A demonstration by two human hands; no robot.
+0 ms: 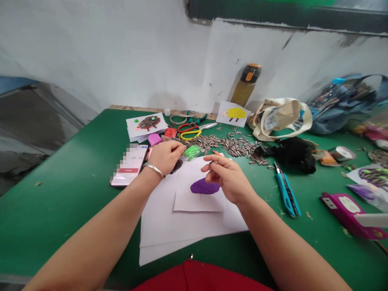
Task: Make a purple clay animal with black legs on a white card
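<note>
My left hand (167, 157), with a silver bangle at the wrist, is closed in a pinch beside a green lump of clay (192, 152). Whatever its fingertips hold is hidden. Under it, a dark, blackish lump (177, 166) shows in part. My right hand (230, 178) hovers over a small white card (188, 204), thumb and forefinger closed on a small dark bit (211, 163). On that card is a purple oval of clay (204, 186) with thin drawn legs below, partly covered by my right fingers. Larger white sheets (163, 230) lie underneath.
Sunflower seeds (238, 145) are spread behind the sheets, near scissors (190, 132). A phone (130, 165) lies left. A teal utility knife (287, 194) and a magenta device (348, 216) lie right. Finished-looking cards (233, 114), a bottle (246, 85) and bags (281, 119) stand along the wall.
</note>
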